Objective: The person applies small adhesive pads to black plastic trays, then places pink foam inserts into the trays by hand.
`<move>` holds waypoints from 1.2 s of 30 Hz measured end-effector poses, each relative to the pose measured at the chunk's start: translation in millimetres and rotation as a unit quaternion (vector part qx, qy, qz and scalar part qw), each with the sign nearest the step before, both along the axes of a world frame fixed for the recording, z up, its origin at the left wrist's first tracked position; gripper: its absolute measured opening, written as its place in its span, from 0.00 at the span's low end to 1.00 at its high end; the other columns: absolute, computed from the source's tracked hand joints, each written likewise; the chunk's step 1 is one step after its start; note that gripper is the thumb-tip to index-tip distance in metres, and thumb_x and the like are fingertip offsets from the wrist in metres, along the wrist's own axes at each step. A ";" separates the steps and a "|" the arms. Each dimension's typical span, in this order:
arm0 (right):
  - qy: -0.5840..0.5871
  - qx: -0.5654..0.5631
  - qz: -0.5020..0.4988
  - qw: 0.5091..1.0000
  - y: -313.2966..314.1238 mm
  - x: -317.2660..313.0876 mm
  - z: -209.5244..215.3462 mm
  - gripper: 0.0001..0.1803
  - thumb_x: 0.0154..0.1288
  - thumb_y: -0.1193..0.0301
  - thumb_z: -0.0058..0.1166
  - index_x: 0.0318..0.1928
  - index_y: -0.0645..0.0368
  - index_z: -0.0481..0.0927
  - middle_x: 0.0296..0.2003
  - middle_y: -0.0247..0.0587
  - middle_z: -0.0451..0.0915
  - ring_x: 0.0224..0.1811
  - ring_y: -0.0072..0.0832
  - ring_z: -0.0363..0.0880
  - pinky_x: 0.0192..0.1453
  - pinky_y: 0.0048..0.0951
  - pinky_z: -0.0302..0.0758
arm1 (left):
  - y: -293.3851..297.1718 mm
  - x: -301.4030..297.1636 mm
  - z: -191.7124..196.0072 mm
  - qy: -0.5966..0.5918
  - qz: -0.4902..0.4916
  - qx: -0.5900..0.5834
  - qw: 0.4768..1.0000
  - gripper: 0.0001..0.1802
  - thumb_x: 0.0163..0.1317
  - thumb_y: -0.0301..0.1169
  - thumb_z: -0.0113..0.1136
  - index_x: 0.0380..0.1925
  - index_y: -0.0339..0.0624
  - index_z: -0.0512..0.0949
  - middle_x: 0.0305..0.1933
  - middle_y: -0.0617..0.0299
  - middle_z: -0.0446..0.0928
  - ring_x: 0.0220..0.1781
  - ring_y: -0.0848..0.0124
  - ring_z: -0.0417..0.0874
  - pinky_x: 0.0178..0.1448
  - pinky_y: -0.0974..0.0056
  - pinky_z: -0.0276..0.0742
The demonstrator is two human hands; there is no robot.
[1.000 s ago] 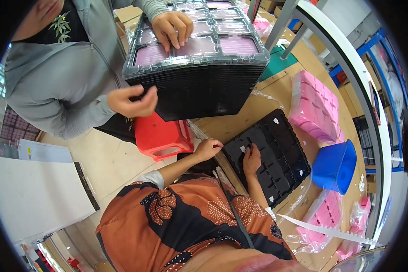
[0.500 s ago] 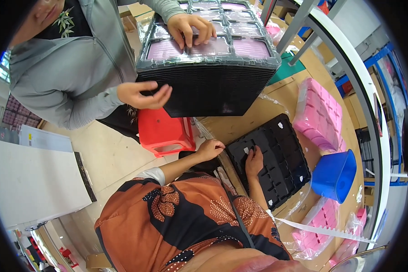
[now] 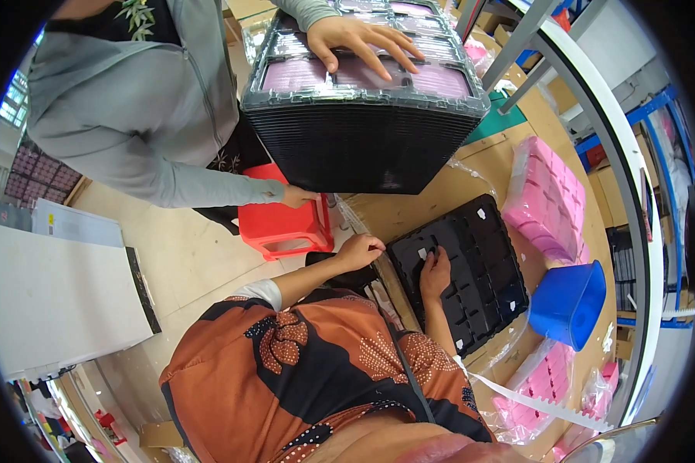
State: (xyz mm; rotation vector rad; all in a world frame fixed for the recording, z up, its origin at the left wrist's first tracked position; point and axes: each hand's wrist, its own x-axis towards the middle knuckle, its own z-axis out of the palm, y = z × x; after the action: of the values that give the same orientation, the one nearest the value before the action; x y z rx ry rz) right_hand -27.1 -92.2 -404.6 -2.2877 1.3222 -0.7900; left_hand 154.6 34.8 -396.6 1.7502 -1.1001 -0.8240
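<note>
Black tray (image 3: 472, 270) sat right of centre on the table (image 3: 386, 214), right hand (image 3: 436, 276) over it, fingers half-curled. Left hand (image 3: 361, 251) had fingers bunched by the tray's left corner; couldn't tell if either gripped anything, tbh.

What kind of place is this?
It's probably a packing workshop or small factory: there's a tall stack of black trays, pink packs wrapped in clear plastic, and a blue rack on the right.
</note>
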 end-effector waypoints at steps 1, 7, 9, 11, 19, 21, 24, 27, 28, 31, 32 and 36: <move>0.001 -0.005 0.001 1.000 0.1 0.1 0.7 0.17 0.60 0.67 0.48 0.48 0.61 0.71 0.33 0.45 0.76 0.37 0.40 0.73 0.39 0.36 0.71 | 0.8 -0.2 1.8 -0.002 0.000 -0.001 1.000 0.11 0.48 0.33 0.55 0.30 0.42 0.79 0.30 0.54 0.78 0.35 0.60 0.79 0.39 0.61 0.73; 0.014 0.004 -0.002 1.000 -0.7 1.6 2.9 0.16 0.60 0.67 0.48 0.47 0.61 0.71 0.31 0.44 0.75 0.35 0.39 0.73 0.39 0.36 0.70 | 2.6 0.9 0.6 -0.011 -0.002 0.000 1.000 0.11 0.48 0.34 0.55 0.30 0.42 0.79 0.31 0.54 0.78 0.35 0.60 0.79 0.39 0.61 0.73; 0.011 -0.009 0.001 1.000 -1.3 1.7 2.7 0.16 0.60 0.67 0.48 0.47 0.62 0.71 0.30 0.43 0.75 0.35 0.39 0.73 0.38 0.36 0.70 | 3.2 0.9 1.5 -0.009 -0.001 -0.005 1.000 0.11 0.48 0.34 0.55 0.30 0.41 0.79 0.31 0.54 0.78 0.35 0.60 0.79 0.39 0.61 0.73; 0.013 0.001 0.004 1.000 -0.9 1.5 3.8 0.16 0.60 0.67 0.47 0.47 0.62 0.71 0.30 0.42 0.75 0.36 0.39 0.72 0.39 0.36 0.70 | 4.9 0.4 2.7 -0.005 0.001 -0.002 1.000 0.10 0.48 0.33 0.55 0.30 0.41 0.79 0.31 0.54 0.78 0.35 0.60 0.79 0.39 0.61 0.73; 0.017 -0.004 0.012 1.000 -2.3 -0.5 -2.1 0.16 0.61 0.66 0.46 0.48 0.61 0.70 0.29 0.39 0.74 0.36 0.38 0.72 0.40 0.35 0.70 | 7.5 0.1 2.7 -0.018 0.001 -0.017 1.000 0.10 0.48 0.33 0.54 0.29 0.41 0.79 0.31 0.54 0.78 0.36 0.60 0.79 0.40 0.60 0.73; 0.013 -0.005 0.011 1.000 -1.8 -0.7 -1.2 0.16 0.61 0.66 0.46 0.48 0.61 0.70 0.28 0.39 0.74 0.36 0.38 0.72 0.40 0.36 0.70 | 7.7 0.0 2.0 -0.013 0.000 -0.017 1.000 0.10 0.48 0.33 0.54 0.29 0.41 0.79 0.31 0.54 0.78 0.36 0.59 0.79 0.40 0.60 0.73; 0.030 -0.008 0.008 0.999 -0.7 0.1 2.3 0.17 0.61 0.66 0.46 0.48 0.60 0.70 0.29 0.39 0.74 0.37 0.38 0.72 0.40 0.36 0.70 | 8.0 0.3 -2.5 -0.024 -0.001 -0.023 0.999 0.10 0.48 0.33 0.54 0.29 0.41 0.79 0.31 0.54 0.78 0.36 0.60 0.79 0.40 0.60 0.73; 0.026 -0.001 0.002 1.000 -0.9 1.0 0.8 0.17 0.61 0.65 0.46 0.48 0.60 0.70 0.30 0.39 0.74 0.37 0.38 0.72 0.40 0.35 0.70 | 8.3 1.8 -2.2 -0.034 0.000 -0.025 0.999 0.10 0.48 0.33 0.54 0.29 0.41 0.79 0.30 0.54 0.78 0.35 0.60 0.79 0.40 0.60 0.73; 0.027 0.000 0.002 1.000 -1.1 -0.1 -0.2 0.17 0.61 0.65 0.47 0.48 0.60 0.70 0.30 0.39 0.74 0.37 0.38 0.72 0.40 0.35 0.70 | 8.6 1.2 -0.6 -0.031 -0.002 -0.022 0.999 0.10 0.48 0.33 0.54 0.29 0.41 0.79 0.31 0.54 0.78 0.35 0.60 0.79 0.40 0.60 0.73; 0.023 0.002 0.002 1.000 -1.8 -1.0 -0.1 0.17 0.61 0.66 0.47 0.48 0.60 0.70 0.30 0.39 0.74 0.37 0.38 0.72 0.40 0.36 0.70 | 8.1 0.4 3.9 -0.019 -0.003 -0.010 1.000 0.10 0.48 0.32 0.55 0.29 0.41 0.79 0.31 0.54 0.78 0.36 0.60 0.79 0.40 0.61 0.73; 0.018 0.003 0.003 1.000 -1.4 -0.9 -0.2 0.17 0.61 0.66 0.47 0.48 0.60 0.70 0.30 0.39 0.74 0.37 0.38 0.72 0.40 0.36 0.70 | 8.4 0.2 4.5 -0.011 0.000 -0.003 1.000 0.10 0.48 0.32 0.55 0.30 0.41 0.79 0.31 0.54 0.78 0.36 0.60 0.79 0.40 0.60 0.73; 0.012 -0.006 0.004 1.000 -1.1 -1.1 -2.6 0.16 0.61 0.66 0.47 0.48 0.60 0.70 0.29 0.40 0.74 0.37 0.38 0.72 0.40 0.35 0.70 | 9.4 -0.6 1.3 -0.015 -0.005 -0.015 1.000 0.10 0.48 0.32 0.55 0.29 0.40 0.79 0.31 0.54 0.78 0.36 0.60 0.79 0.40 0.60 0.73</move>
State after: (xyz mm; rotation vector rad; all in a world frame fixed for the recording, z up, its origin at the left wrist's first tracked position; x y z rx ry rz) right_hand -28.2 -93.3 -407.3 -2.3175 1.3207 -0.7704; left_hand 154.0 44.3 -395.3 1.7385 -1.1371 -0.7862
